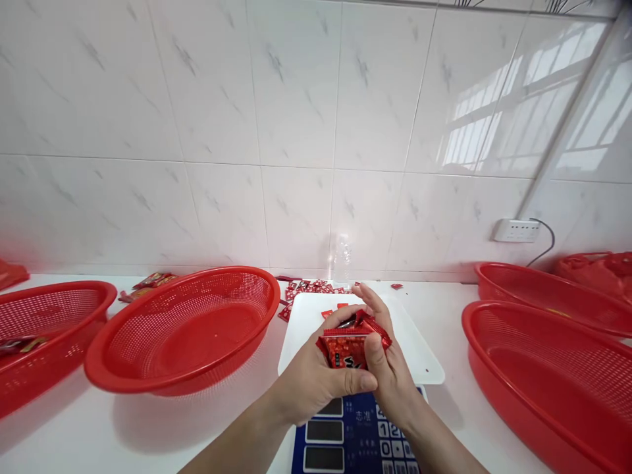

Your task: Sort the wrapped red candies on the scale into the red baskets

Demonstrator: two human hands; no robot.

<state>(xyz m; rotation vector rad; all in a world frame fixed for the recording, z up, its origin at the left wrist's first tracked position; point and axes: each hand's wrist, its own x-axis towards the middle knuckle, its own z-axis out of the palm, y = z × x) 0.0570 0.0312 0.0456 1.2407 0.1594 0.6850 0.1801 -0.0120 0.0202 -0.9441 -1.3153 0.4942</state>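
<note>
Both my hands [316, 382] are closed round some red packets [348, 347]; probably light, crinkly, slippery, so I'd pinch the sealed edges.

The scene is brightly and evenly lit, with window glare mirrored on the glossy wall tiles [370, 112] at the far right. Soft shadows are cast on the white desk [162, 431] beneath the red baskets [207, 336]. The edges are stretched (wide-angle distortion, evidently), and fine print is slightly softened.
</note>
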